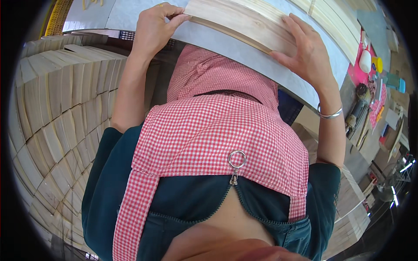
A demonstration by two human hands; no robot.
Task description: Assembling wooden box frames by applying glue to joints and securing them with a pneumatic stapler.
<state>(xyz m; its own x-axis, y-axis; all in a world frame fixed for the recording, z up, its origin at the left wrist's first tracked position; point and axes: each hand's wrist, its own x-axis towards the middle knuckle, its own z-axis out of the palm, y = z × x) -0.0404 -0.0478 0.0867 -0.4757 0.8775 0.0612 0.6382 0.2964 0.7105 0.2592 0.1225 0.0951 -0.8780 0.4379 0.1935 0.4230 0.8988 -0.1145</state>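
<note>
I see the wooden board [244, 22] lying lengthwise between my left grip [156, 29], which pinches one end narrowly, and my right grip [310, 51], which holds the other end, more widely spread.

Surface [226, 47] directly before person [222, 139]. On surface, near its front edge: wooden board [244, 21], between left hand [157, 26] at its left end and right hand [307, 50] at its right end. Planks [333, 28] also on surface, beyond board, toward right. Left of person: big stack of wood pieces [61, 117]. Beyond stack: basket [56, 17]. Right of surface: small containers [377, 64].
</note>
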